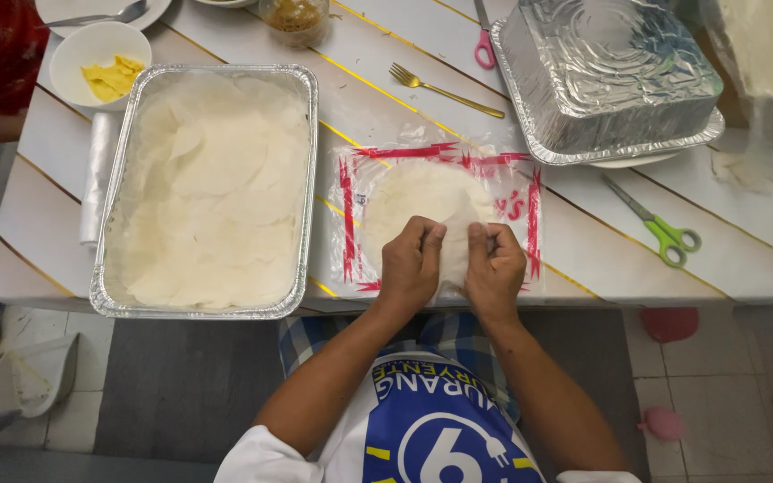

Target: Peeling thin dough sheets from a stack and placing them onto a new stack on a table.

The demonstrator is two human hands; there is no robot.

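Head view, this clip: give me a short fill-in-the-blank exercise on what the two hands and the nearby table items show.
1. The left hand and right hand pinch a round white wrapper sheet lying on a clear plastic bag with ____ print.
2. The large rectangular foil tray of white sheets lies to the ____ of the hands.
3. The scissors right of the bag have ____ handles.
4. The gold-coloured ____ lies beyond the bag.

Missing words: red; left; green; fork
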